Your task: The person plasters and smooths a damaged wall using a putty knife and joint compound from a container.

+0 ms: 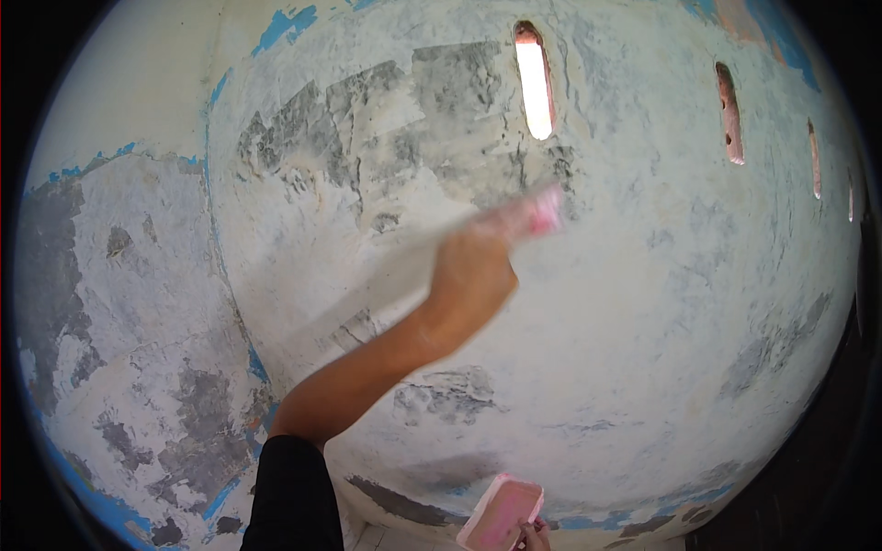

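My left hand (470, 280), at the end of a bent arm in a black sleeve, is raised against a patchy plaster wall (625, 303). Its fingers close round a flat pink-and-white tool (544, 213) that is smeared by motion, so its exact kind is unclear. The tool lies at or close to the wall, below a narrow bright slot. Low in the view, my right hand (534, 535) grips the edge of a shallow pink tray (503, 514) with a whitish rim. Only the thumb and part of the fingers show there.
Narrow upright slots pierce the wall: a bright one (535, 87) above my left hand and several farther right. A second wall (138, 303) meets this one at a corner on the left. Grey bare patches (450, 395) and blue paint traces (285, 28) show. Floor tiles (372, 537) appear below.
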